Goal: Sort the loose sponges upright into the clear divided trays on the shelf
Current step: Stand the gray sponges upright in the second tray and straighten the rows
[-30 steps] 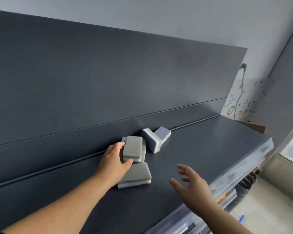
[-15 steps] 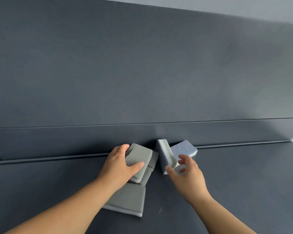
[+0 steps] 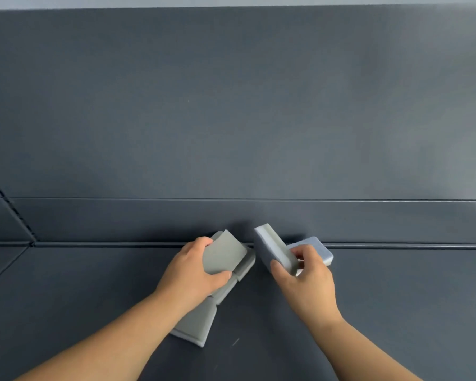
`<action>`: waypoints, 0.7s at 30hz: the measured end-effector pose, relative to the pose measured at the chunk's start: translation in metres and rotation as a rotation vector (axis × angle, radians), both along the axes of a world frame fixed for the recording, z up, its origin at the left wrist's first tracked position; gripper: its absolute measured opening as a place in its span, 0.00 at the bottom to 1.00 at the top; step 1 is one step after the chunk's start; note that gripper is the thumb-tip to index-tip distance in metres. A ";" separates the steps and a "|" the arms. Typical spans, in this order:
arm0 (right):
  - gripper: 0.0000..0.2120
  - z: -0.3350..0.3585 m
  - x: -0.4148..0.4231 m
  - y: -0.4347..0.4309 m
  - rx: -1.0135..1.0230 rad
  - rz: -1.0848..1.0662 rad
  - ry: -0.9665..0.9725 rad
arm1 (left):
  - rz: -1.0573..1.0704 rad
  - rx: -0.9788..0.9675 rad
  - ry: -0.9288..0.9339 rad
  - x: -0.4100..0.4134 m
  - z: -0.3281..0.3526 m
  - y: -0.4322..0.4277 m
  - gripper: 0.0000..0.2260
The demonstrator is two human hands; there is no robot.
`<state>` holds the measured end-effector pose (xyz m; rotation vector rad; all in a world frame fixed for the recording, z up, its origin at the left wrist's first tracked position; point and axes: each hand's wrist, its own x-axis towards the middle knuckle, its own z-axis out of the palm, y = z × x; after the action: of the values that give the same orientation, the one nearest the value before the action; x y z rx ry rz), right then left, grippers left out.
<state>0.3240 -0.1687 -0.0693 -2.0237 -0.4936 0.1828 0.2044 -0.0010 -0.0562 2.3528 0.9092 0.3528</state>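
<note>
Two sponges are in hand at once. Your left grip (image 3: 193, 270) is curled round a flat grey rectangular foam sponge (image 3: 223, 255), thumb on its near edge, tilting it up off the pile. Directly beneath that grip lies more grooved grey foam (image 3: 245, 266); whether it is one sponge or two cannot be told. Under your left wrist a grey sponge with a white underside (image 3: 194, 324) rests on the dark grey shelf (image 3: 396, 312). Your right grip (image 3: 305, 281) pinches the near end of a white-and-grey layered sponge (image 3: 272, 250), which stands tilted. Just beyond that grip a pale blue-grey sponge (image 3: 318, 250) lies against the ledge.

Watch these risks:
- The clear divided trays are out of view, so you would be carrying both sponges while searching for the slots.
- The right grip holds one end only, and soft foam may pivot or slip there.
- Lifting left may drag the foam beneath.
- Squeezing hard could bend either sponge, so it enters a slot crooked.
</note>
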 end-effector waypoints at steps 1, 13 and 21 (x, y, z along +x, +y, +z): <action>0.10 0.002 -0.001 -0.008 0.043 0.020 0.021 | 0.002 -0.002 -0.018 0.000 0.001 -0.003 0.27; 0.16 -0.008 0.010 -0.101 0.055 0.079 -0.034 | 0.004 -0.429 -0.321 0.013 0.009 -0.074 0.14; 0.20 -0.006 0.004 -0.140 0.144 0.129 -0.017 | -0.159 -0.558 -0.170 0.016 0.011 -0.112 0.16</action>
<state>0.3276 -0.3088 -0.0749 -1.8552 -0.6310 0.2025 0.2201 -0.1127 -0.0453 1.8332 0.6327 0.1973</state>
